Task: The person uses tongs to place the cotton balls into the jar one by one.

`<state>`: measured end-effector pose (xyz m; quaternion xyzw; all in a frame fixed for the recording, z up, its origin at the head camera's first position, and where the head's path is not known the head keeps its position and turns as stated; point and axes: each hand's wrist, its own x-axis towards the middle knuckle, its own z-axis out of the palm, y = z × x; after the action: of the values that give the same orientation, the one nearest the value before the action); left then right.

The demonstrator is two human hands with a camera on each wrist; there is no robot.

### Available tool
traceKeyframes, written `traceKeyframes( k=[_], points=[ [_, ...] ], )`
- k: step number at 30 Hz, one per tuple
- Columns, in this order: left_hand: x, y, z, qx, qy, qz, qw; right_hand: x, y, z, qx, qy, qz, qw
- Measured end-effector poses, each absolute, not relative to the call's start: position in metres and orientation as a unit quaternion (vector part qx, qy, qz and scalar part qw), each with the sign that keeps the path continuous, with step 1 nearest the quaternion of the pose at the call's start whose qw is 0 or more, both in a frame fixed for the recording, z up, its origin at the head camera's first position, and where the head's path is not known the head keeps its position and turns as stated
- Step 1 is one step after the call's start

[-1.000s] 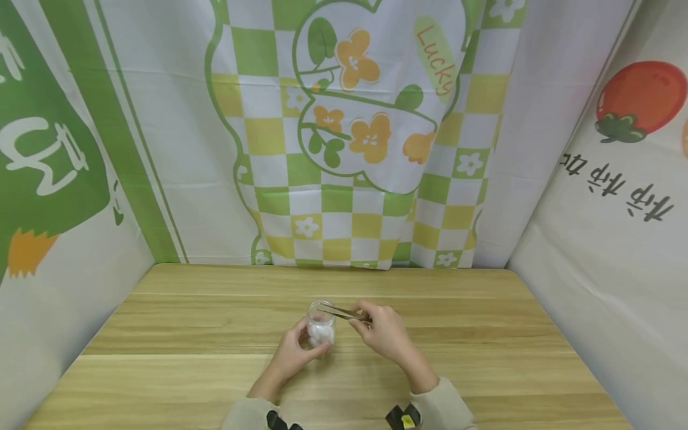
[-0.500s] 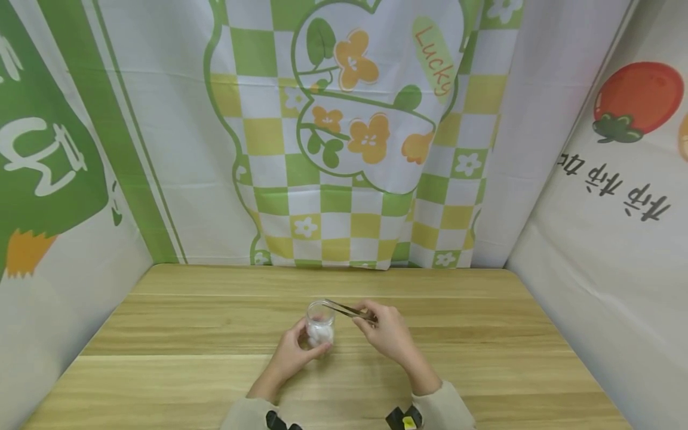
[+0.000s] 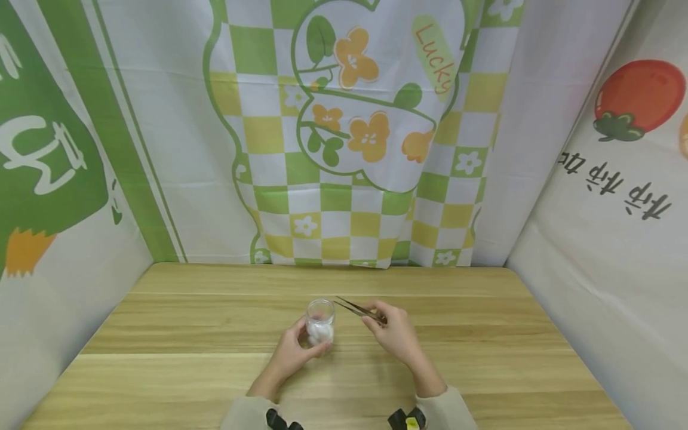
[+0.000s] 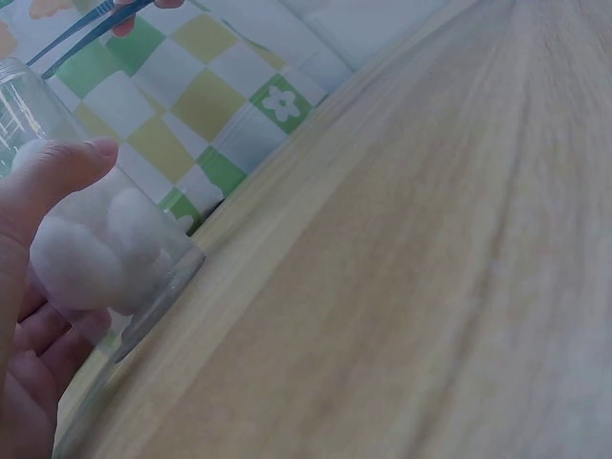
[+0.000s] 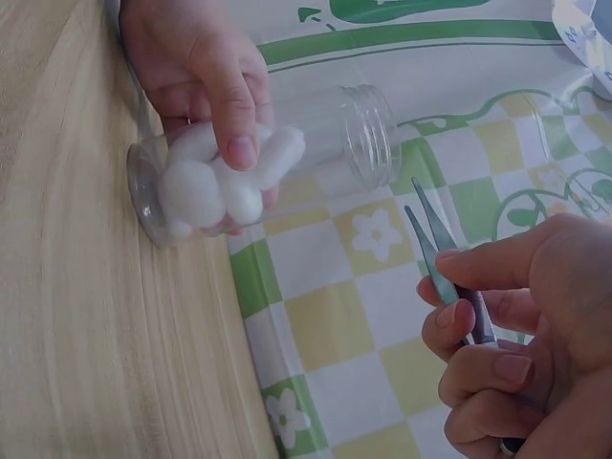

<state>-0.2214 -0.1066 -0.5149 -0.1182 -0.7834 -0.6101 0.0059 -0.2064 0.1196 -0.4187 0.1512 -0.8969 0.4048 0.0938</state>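
A clear glass jar [image 3: 321, 312] stands on the table, its mouth uncovered. White cotton balls [image 5: 194, 193] fill its lower part. My left hand [image 3: 290, 357] grips the jar low on its side, thumb across the front in the left wrist view. Metal tweezers [image 5: 439, 275] are pinched between the thumb and fingers of my right hand [image 3: 396, 335], just right of the jar. Their tips stand apart with nothing between them, close to the level of the jar's rim.
The wooden table [image 3: 457, 316] runs back to a checked green and yellow curtain [image 3: 344, 221]. Printed cloth walls, one with a tomato picture [image 3: 639, 98], close in the left and right sides.
My right hand has drawn the tweezers to the right, from over the jar's mouth to beside it. The left hand and jar have stayed in place.
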Motion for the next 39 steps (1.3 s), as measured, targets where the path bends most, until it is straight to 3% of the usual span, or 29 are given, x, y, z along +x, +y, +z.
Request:
traceKeyframes(
  k=[17,39],
  points=[
    [-0.223,-0.104,-0.514,-0.108,-0.782,-0.614,0.007,-0.213,0.129,-0.423,0.114,-0.897,0.418,0.091],
    [-0.222,-0.105,-0.516,-0.108,-0.787,-0.607,0.009,-0.219,0.147,-0.426,0.102,-0.799,0.587,-0.077]
  ],
)
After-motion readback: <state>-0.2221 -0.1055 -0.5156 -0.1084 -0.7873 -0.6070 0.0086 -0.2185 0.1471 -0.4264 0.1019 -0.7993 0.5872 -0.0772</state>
